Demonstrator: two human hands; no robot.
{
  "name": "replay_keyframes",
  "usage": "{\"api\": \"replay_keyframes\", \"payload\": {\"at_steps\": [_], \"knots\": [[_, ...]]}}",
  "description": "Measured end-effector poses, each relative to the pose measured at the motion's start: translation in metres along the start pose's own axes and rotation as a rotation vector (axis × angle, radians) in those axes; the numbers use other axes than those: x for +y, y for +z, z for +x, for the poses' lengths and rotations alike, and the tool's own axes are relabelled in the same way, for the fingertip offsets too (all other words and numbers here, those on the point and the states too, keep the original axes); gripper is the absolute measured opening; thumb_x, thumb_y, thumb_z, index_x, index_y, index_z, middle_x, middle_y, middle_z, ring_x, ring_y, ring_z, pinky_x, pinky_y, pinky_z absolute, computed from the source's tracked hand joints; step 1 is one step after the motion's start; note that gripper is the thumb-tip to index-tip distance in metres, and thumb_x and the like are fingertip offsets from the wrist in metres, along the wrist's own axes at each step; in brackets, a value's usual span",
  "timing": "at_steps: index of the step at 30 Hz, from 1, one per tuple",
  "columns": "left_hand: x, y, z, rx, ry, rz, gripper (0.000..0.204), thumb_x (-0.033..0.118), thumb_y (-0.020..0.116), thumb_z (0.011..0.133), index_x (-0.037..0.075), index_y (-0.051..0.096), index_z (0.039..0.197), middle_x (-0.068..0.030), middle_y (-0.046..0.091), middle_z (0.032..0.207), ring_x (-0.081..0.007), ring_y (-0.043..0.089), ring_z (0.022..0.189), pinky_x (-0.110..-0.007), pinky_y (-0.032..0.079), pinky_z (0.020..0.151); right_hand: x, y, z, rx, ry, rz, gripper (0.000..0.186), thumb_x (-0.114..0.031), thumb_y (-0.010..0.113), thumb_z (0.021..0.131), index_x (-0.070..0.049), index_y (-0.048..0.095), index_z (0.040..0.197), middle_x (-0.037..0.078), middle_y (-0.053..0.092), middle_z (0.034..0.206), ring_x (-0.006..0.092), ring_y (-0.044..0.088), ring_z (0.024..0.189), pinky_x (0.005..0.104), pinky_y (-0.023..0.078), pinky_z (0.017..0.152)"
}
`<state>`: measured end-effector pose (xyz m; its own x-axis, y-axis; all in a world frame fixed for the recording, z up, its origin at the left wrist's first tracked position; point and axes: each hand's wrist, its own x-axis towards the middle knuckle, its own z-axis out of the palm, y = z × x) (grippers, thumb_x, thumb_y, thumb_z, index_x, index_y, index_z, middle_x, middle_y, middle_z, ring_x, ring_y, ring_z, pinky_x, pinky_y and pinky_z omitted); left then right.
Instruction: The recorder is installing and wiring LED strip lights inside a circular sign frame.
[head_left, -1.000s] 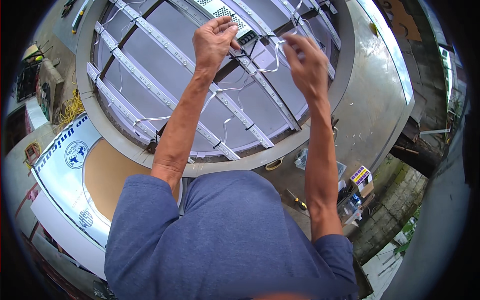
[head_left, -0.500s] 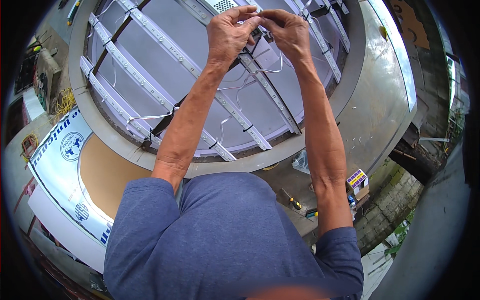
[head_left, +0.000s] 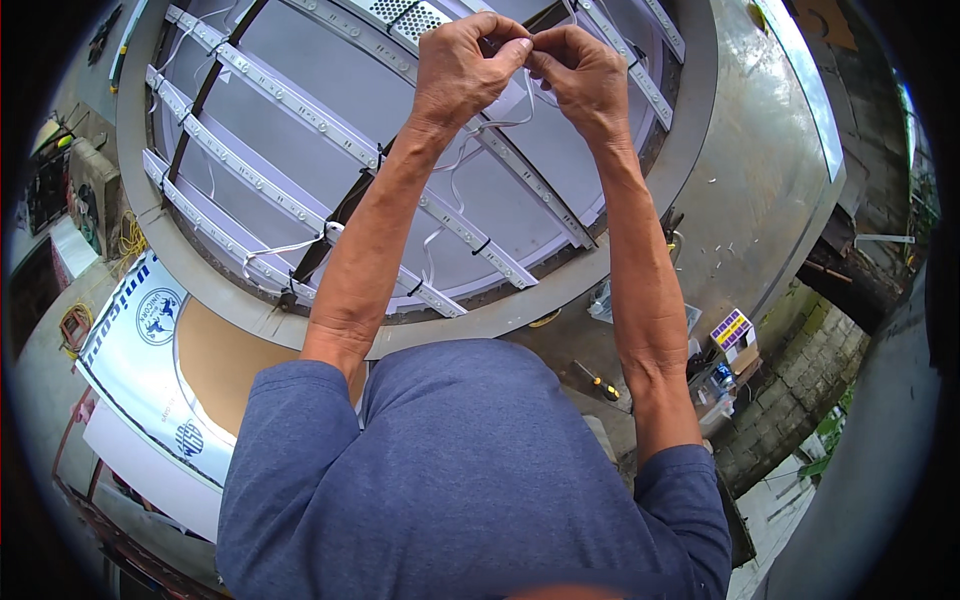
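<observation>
My left hand (head_left: 462, 72) and my right hand (head_left: 582, 80) meet fingertip to fingertip above a round frame (head_left: 225, 290) with a broad grey rim. Both are closed in a pinch on thin white wire (head_left: 528, 100), which hangs from between them; its pinched end is hidden by the fingers. Beneath, rows of white LED strips (head_left: 300, 112) cross the frame's pale inside, tied with black cable ties to a dark crossbar (head_left: 345, 205). A perforated metal power supply box (head_left: 408, 16) lies just left of my left hand.
Left of the frame lies a white-and-blue printed sheet (head_left: 135, 325) with a brown round area. At lower right are a screwdriver (head_left: 603, 388) with a yellow-black handle and a purple-yellow box (head_left: 732, 330). Small white scraps (head_left: 722, 248) dot the metal tabletop (head_left: 740, 200).
The view has shifted slightly, so the frame sits a little further left and up. My fingertips stay together, and the wire now hangs between my hands rather than under the right one.
</observation>
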<state>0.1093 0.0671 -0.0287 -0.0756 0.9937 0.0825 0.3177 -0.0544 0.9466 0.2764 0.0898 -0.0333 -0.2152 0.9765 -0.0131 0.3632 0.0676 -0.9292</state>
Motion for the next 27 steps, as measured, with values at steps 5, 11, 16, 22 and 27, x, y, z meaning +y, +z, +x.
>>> {"api": "replay_keyframes", "payload": {"at_steps": [5,11,16,22,27], "knots": [[0.0058,0.0002,0.0013,-0.01,-0.034,0.029,0.013,0.014,0.074,0.093,0.004,0.077,0.101,-0.002,0.075,0.081,-0.007,0.069,0.072,-0.022,0.055,0.067,0.0017,-0.0027,-0.0022,0.021,-0.036,0.029,0.017,-0.014,0.078,0.09,-0.004,0.077,0.103,0.008,0.079,0.088,0.0145,0.075,0.079,0.0266,0.059,0.074],[0.0076,0.0024,0.001,-0.014,0.031,0.096,0.012,0.011,0.072,0.094,0.003,0.075,0.102,-0.005,0.077,0.084,-0.0101,0.072,0.077,-0.024,0.057,0.07,-0.0016,-0.0051,-0.004,0.087,-0.138,-0.035,0.017,-0.019,0.076,0.092,-0.008,0.079,0.105,0.007,0.078,0.088,0.0144,0.075,0.079,0.027,0.059,0.073],[0.0059,0.0021,0.0013,-0.017,0.106,0.116,0.012,0.009,0.071,0.094,0.002,0.075,0.103,-0.0064,0.077,0.085,-0.0118,0.073,0.078,-0.025,0.058,0.071,0.0004,-0.0062,-0.0011,0.092,-0.203,-0.051,0.017,-0.018,0.077,0.091,-0.006,0.079,0.104,0.006,0.078,0.084,0.0122,0.073,0.075,0.0257,0.058,0.07],[0.0053,0.0026,-0.0002,-0.007,0.152,0.153,0.011,0.008,0.071,0.094,0.002,0.075,0.103,-0.0061,0.077,0.086,-0.0118,0.073,0.078,-0.025,0.058,0.071,-0.0005,-0.0038,-0.0009,0.121,-0.219,-0.078,0.015,-0.017,0.077,0.09,-0.006,0.079,0.1,0.006,0.077,0.081,0.0122,0.073,0.073,0.0256,0.058,0.069],[0.0042,0.0021,-0.0009,-0.015,0.124,0.133,0.011,0.009,0.072,0.095,0.003,0.075,0.104,-0.0042,0.077,0.087,-0.0104,0.072,0.079,-0.024,0.057,0.074,-0.0004,0.0002,-0.0016,0.142,-0.199,-0.086,0.014,-0.018,0.076,0.09,-0.006,0.078,0.098,0.006,0.077,0.081,0.0125,0.073,0.073,0.0258,0.059,0.069]]}}
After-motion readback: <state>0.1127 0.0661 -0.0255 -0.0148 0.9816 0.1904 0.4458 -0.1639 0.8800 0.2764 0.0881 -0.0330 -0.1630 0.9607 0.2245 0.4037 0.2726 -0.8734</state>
